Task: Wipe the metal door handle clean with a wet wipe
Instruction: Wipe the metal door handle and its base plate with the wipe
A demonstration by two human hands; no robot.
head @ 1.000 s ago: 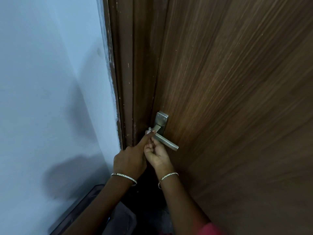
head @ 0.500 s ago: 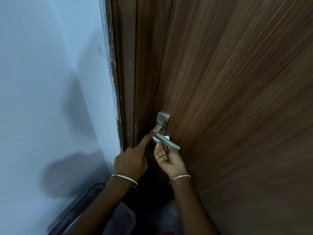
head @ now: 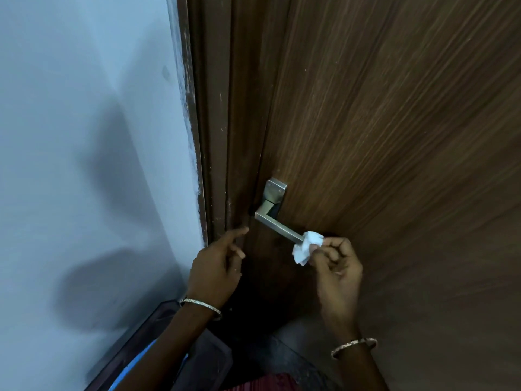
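A brushed metal lever handle (head: 277, 226) with a square plate sits on the brown wooden door (head: 394, 136), its lever slanting down to the right. My right hand (head: 335, 266) pinches a crumpled white wet wipe (head: 306, 246) against the free end of the lever, covering its tip. My left hand (head: 218, 263) hovers below and left of the handle, index finger pointing toward the door edge, holding nothing and not touching the lever.
The dark door frame (head: 217, 136) runs up the middle, with a pale blue wall (head: 84, 165) to its left. A dark framed object (head: 141, 334) leans at the wall's foot. Dark floor (head: 282, 356) shows between my arms.
My right hand slid the wipe from the lever's root out along it to its free end. My left hand drew back off the handle and lowered a little.
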